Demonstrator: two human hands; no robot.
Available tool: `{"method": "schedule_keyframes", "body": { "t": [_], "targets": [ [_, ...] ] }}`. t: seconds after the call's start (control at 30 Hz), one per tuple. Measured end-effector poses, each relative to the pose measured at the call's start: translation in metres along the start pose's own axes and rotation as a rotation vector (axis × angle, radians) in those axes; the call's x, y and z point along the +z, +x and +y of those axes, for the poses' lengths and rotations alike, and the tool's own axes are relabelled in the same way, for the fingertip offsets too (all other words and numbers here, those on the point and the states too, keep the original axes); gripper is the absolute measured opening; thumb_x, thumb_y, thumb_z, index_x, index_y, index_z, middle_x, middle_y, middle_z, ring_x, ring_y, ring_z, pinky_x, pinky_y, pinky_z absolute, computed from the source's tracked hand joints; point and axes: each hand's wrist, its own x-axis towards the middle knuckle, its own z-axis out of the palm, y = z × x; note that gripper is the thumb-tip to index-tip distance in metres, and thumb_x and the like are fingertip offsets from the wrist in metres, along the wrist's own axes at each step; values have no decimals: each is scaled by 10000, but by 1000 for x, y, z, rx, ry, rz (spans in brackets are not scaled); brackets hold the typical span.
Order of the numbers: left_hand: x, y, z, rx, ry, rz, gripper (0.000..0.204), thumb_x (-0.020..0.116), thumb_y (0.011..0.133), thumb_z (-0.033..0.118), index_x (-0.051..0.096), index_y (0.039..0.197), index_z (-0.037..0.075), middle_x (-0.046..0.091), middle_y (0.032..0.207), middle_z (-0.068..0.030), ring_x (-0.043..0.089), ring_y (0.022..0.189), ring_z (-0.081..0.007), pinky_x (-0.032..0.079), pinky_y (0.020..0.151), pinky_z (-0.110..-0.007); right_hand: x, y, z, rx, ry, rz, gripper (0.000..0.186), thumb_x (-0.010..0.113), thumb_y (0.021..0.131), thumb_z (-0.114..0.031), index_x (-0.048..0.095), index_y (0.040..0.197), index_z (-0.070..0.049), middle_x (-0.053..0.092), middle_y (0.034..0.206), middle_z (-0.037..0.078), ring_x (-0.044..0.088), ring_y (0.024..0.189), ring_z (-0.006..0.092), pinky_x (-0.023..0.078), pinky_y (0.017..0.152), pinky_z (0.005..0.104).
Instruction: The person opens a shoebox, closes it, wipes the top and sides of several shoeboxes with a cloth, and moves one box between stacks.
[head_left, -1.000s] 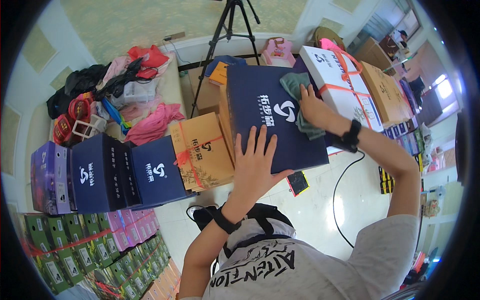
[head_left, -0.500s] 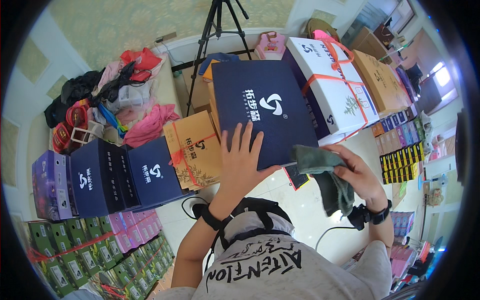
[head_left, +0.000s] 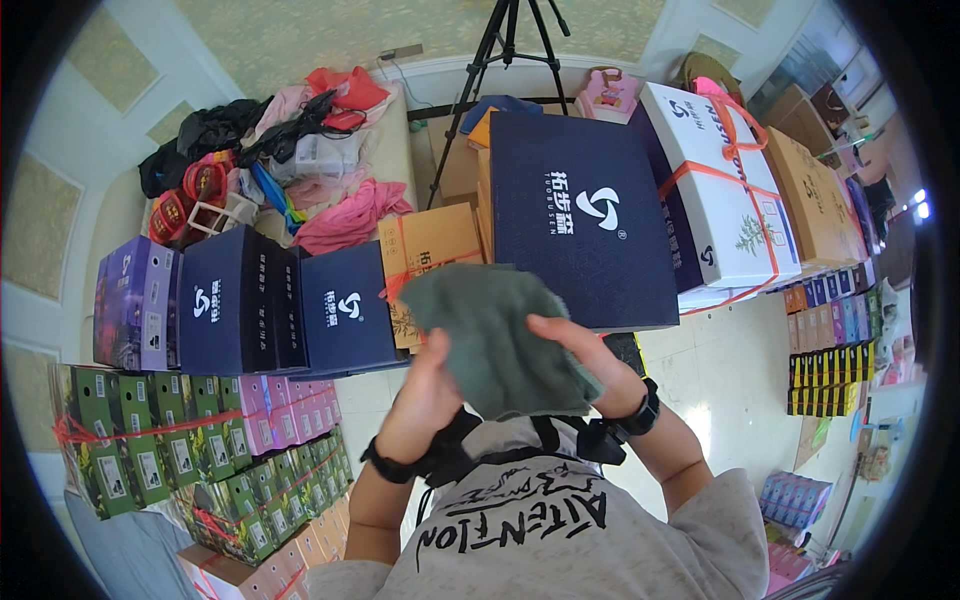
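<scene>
I hold a dark green cloth [head_left: 495, 340] up in front of my body with both hands. My left hand [head_left: 425, 385] grips its left side, slightly blurred, and my right hand [head_left: 590, 365] has the thumb on top of its right side, with the fingers hidden beneath. Just beyond the cloth lies a large dark blue box [head_left: 580, 260] with a white logo. The cloth overlaps a tan box [head_left: 430, 225] tied with red ribbon, to the left of the blue box.
More shoe boxes [head_left: 235, 300] run along the row to the left, with green box stacks [head_left: 130, 440] below. A white box [head_left: 730, 210] sits right, other stacks [head_left: 830, 370] beyond. A pile of clothes and bags [head_left: 345, 215] lies behind, beside a black tripod [head_left: 505, 40].
The cloth has left the blue box's top and moved down and left in front of me. My left hand has come off the box and now grips the cloth with my right.
</scene>
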Motion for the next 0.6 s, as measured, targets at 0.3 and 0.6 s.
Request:
{"method": "schedule_keyframes", "body": {
  "t": [0.3,0.6],
  "targets": [
    [-25,-22,14,-85,132,194,522,471,916,362,373,1287,7,479,1250,-107,476,1142,-210,375,959,-369,8,29,7,-673,-1459,-224,402,537,883,-294,508,1162,-6,567,1064,133,529,988,220,393,889,307],
    [-71,22,14,675,689,871,421,497,916,336,526,1140,-19,542,1141,-91,485,1008,-163,362,900,-297,-41,3,-41,-1077,-1708,692,377,427,904,-286,519,1184,-49,477,1240,178,423,1181,317,303,985,398]
  ]
}}
